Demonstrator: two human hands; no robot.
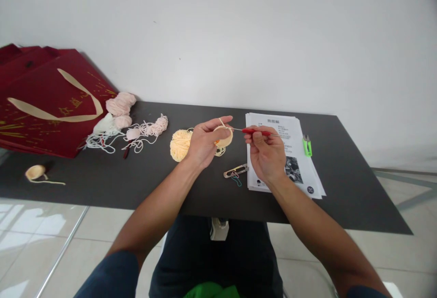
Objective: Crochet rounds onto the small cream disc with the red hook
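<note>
Green cloth (pixel 211 290) lies over dark trousers (pixel 215 257) at the bottom edge, below the near edge of a dark bench (pixel 153 184). Over the bench, both forearms reach inward. The left hand (pixel 205 141) grasps a small, pale yellow crochet piece (pixel 224 139) between thumb and fingers, with the index finger stretched out and yarn crossing it. The right hand (pixel 265 150) is closed around a hook (pixel 253 131) by its red handle; the thin metal shaft points left and reaches the rim of the crochet piece. Both are held up above the bench, the crochet piece near its middle and the hook just to the right.

Behind the left wrist sits a yellow yarn ball (pixel 179 145). Printed sheets (pixel 273 184) lie in an uneven stack beneath the right hand, with green snips (pixel 307 146) at their right edge. Another pair of snips (pixel 235 171) is at the left edge, with small looped markers (pixel 236 180) beside it. Farther left are pale pink yarn (pixel 121 104), a looser pink tangle (pixel 157 126), white yarn (pixel 104 126) and a dark red stick (pixel 126 152). Red bags (pixel 44 102) with a cream handle lean near the wall (pixel 218 38). In front of them rests a small cream cup shape (pixel 35 172) trailing a strand.
</note>
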